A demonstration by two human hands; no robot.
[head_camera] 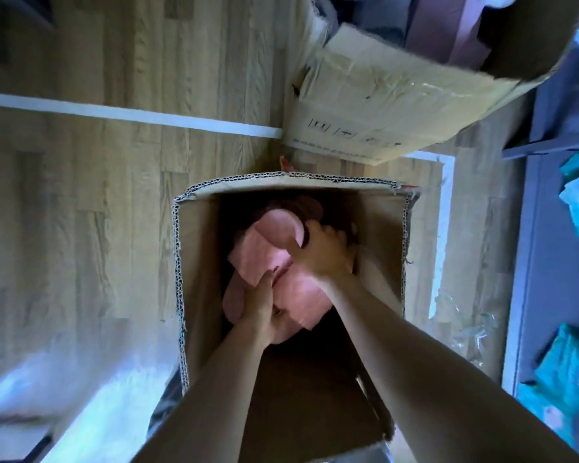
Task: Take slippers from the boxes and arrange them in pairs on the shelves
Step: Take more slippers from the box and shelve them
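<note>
Two pink slippers sit low in the open box (194,262). The upper slipper (271,242) has its smooth sole turned toward us, and the lower slipper (305,290) lies just beneath, touching it. Our right hand (320,253) is curled over the edge of the upper one. Our left hand (261,305) is closed round the near side of the lower one, thumb on top. Darker slippers (306,205) seem to lie deeper, though the shadow hides most of them.

We judge this to be the taking-out step: both slippers gripped, neither clear of the box yet. Next we would lift them straight up past the walls, check that they match as a pair, then turn right to the shelf (549,295), which already holds teal packets (569,372).

A second box (381,108) lies tipped on the floor (97,195) beyond, well apart from our hands.
</note>
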